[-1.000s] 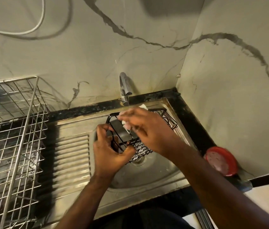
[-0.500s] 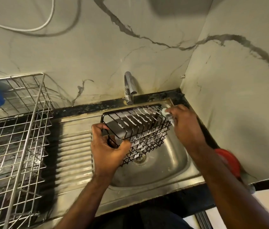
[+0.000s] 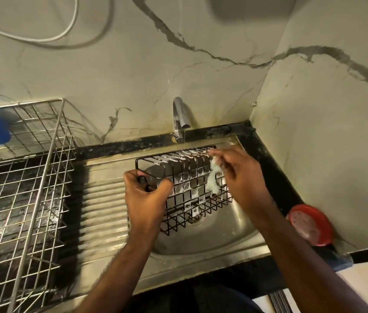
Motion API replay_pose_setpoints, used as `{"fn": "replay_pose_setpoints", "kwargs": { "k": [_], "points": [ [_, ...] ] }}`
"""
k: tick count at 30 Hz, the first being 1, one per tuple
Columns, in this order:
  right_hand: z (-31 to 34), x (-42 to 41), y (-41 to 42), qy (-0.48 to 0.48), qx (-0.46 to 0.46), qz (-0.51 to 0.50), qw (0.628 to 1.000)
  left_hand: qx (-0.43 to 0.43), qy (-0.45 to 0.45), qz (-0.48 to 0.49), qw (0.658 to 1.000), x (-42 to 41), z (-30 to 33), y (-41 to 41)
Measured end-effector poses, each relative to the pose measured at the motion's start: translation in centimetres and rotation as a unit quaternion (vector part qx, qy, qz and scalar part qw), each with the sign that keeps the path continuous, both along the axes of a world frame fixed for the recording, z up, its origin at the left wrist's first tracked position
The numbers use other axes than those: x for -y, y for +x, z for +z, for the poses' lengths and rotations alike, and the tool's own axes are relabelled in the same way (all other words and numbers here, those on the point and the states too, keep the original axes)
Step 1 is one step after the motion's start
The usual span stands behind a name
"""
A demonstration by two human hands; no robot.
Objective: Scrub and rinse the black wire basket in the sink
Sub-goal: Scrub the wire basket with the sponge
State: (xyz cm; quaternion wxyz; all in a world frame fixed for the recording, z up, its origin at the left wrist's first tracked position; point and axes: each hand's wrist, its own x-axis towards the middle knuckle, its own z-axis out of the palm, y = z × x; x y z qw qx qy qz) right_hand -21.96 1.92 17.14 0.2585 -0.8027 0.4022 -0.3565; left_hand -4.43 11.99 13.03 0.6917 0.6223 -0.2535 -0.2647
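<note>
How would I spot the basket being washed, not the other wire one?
Find the tap on the marble wall; the sink bowl lies below it. The black wire basket is held over that bowl, streaked with white foam. The rack to its left is silver and bigger.

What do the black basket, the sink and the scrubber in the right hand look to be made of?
Black wire basket: thin metal wire, seemingly black-coated; rigid grid, suds clinging. Sink: probably stainless steel; dull grey sheen, pressed ridges on its drainboard. Scrubber pinched by the right hand: pale and soft-looking, likely sponge or cloth; too blurred to tell.
</note>
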Motion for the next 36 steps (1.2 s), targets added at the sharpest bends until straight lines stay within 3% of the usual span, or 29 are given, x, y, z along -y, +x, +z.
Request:
{"fn": "replay_pose_setpoints", "kwargs": {
  "k": [4, 7, 11, 16, 24, 26, 30, 33, 36],
  "points": [
    [-2.0, 2.1, -2.4, 0.102, -0.085, -0.134, 0.982, -0.133, 0.040, 0.015, 0.990, 0.3, -1.0, 0.9],
    [-3.0, 2.6, -3.6, 0.188, -0.137, -0.152, 0.961, -0.200, 0.079, -0.010, 0.976, 0.4, -2.2, 1.8],
    [-4.1, 3.6, -4.1, 0.219, -0.198, -0.149, 0.944, -0.263, 0.113, -0.019, 0.958, 0.4, -2.7, 2.4],
    [-3.5, 3.5, -4.1, 0.425, -0.046, -0.041, 0.903, -0.348, 0.138, -0.066, 0.925, 0.1, -3.2, 3.4],
    [-3.8, 3.4, -2.0, 0.393, 0.141, -0.106, 0.903, -0.494, 0.141, -0.114, 0.850, 0.8, -1.7, 6.7],
    [-3.8, 3.6, -1.8, 0.386, 0.158, -0.126, 0.900, -0.428, 0.158, -0.147, 0.877, 1.1, -1.3, 7.6],
    [-3.4, 4.0, -1.0, 0.381, 0.201, -0.146, 0.890, -0.125, 0.151, -0.158, 0.968, 0.8, -1.4, 6.0],
    [-3.3, 4.3, -0.9, 0.357, 0.203, -0.171, 0.896, 0.008, 0.154, -0.165, 0.974, 0.2, -1.0, 4.8],
    [-3.4, 4.7, -1.1, 0.292, 0.125, -0.196, 0.928, 0.061, 0.132, -0.184, 0.972, 0.0, 0.2, 4.2]
  ]
}}
